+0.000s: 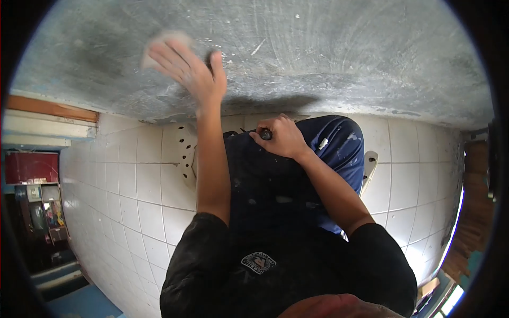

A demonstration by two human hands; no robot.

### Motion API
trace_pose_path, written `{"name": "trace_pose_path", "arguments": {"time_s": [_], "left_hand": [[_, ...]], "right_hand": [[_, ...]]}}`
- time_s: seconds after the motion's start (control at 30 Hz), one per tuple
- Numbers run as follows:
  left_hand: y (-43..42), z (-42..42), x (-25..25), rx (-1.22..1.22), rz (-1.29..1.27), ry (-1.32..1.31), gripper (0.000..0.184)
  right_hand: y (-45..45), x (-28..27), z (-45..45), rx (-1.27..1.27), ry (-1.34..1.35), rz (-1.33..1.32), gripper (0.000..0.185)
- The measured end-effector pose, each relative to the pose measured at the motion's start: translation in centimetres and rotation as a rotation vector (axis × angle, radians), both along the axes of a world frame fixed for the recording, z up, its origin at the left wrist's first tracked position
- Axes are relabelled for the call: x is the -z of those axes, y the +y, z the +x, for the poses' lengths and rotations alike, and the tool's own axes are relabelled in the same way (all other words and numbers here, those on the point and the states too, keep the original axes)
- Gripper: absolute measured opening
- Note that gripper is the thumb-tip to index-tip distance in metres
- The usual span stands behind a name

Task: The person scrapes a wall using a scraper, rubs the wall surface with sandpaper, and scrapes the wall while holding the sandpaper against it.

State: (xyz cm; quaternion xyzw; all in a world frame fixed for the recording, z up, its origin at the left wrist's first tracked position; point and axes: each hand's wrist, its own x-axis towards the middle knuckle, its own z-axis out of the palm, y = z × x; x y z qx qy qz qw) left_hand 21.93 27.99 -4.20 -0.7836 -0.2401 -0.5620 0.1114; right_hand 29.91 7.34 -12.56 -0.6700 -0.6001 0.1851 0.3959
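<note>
At twelve o'clock I see a broad, flat wall (339,47), mottled grey with pale streaks and white flecks; toward eleven shows a blurred, flat, off-white pad (184,38). Near the dial's centre, a small round-ended tool (266,134) is black. Square floor tiles (149,183), white with a grid of darker lines, spread at nine and three. The navy cloth trousers (336,135) carry whitish smears. At six, a black fabric T-shirt (323,270) bears a white-edged badge (259,263) with an orange letter.
</note>
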Motion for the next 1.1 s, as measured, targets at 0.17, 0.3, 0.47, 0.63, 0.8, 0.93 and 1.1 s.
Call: {"name": "trace_pose_path", "arguments": {"time_s": [0.17,0.3,0.47,0.63,0.8,0.93,1.1], "left_hand": [[-2.3,-4.0,10.7,-0.037,-0.204,0.253,0.096],[-1.3,-4.8,8.4,-0.155,-0.147,0.317,0.102],[1.2,-1.4,-6.0,-0.186,-0.053,0.048,0.1],[-0.2,0.1,-6.8,-0.117,-0.098,0.033,0.105],[-0.4,-2.1,9.4,-0.208,-0.154,0.191,0.11],[-0.4,-4.3,13.4,-0.151,0.178,0.285,0.103],[-1.5,-3.5,13.1,-0.125,0.198,0.242,0.1]], "right_hand": [[0.0,-0.1,0.0,0.0,0.011,0.026,0.022],[-0.4,0.4,-0.1,0.009,-0.037,0.042,0.024],[-0.5,1.1,0.1,0.05,-0.026,0.091,0.023],[-0.4,1.0,0.3,0.034,0.003,0.034,0.023],[-0.5,1.2,0.2,0.002,-0.009,0.053,0.022],[-0.2,1.9,-0.3,0.059,-0.036,0.151,0.024],[0.8,2.8,-0.4,0.087,-0.114,0.092,0.03]]}}
